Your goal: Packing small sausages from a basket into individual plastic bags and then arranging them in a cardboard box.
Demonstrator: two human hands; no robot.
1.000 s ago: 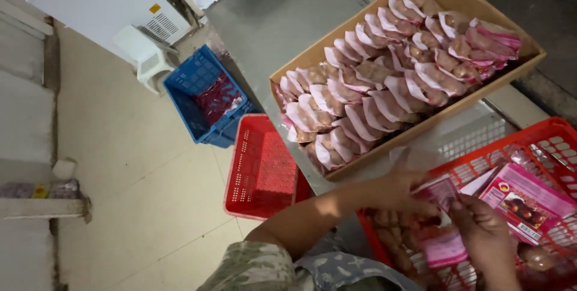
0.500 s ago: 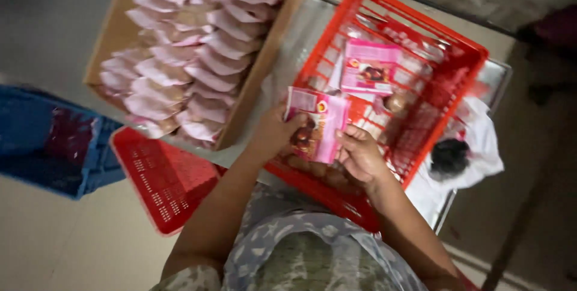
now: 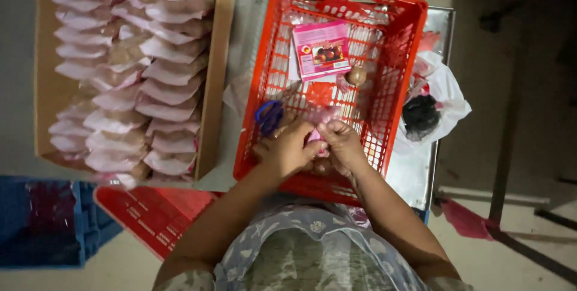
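Both hands' fingers now pinch the pink packet lower inside the red basket

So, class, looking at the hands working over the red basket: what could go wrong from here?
1. The pink packet pinched between left hand and right hand might slip into the red basket.
2. The loose round brown piece may roll about.
3. The cardboard box looks crammed; packets could spill.
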